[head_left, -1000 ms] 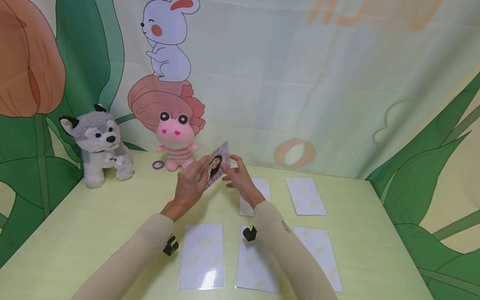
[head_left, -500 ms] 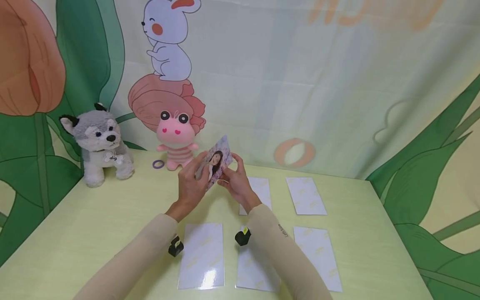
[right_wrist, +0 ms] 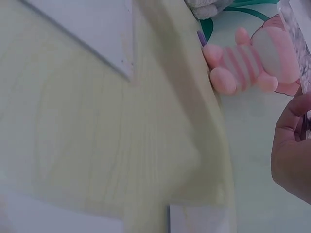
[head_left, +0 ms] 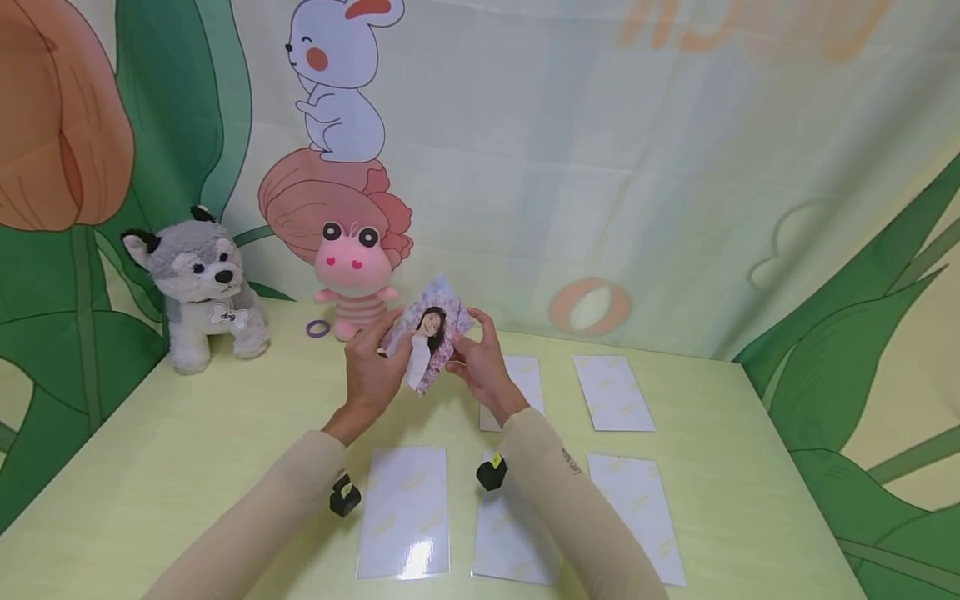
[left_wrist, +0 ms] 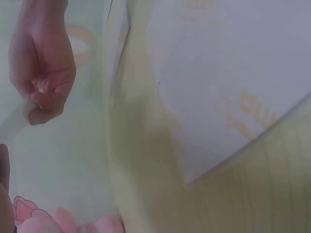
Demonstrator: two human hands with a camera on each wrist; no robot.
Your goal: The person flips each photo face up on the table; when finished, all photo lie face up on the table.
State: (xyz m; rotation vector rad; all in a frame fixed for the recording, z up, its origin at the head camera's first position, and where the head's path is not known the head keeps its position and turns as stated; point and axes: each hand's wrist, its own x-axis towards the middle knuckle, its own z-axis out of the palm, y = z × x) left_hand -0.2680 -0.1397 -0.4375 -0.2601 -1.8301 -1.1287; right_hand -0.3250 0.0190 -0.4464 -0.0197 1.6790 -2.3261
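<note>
A glossy photo print of a person in white against pink blossom is held up over the back of the table, tilted with its picture side facing the head camera. My left hand pinches its left edge, thumb across the front. At the right edge, my right hand grips the same print between thumb and fingers. In the left wrist view the right hand shows its curled fingers on the print's edge. Only part of the print appears in the right wrist view, above the right hand.
White cards lie flat: one at front left, one under the right forearm, others at front right, back right and behind the right wrist. A plush dog, pink toy and purple ring stand back left.
Between both hands, the photo print has turned from a steep slant to face the head camera more fully. The hands stay in nearly the same place, and the cards lie unmoved.
</note>
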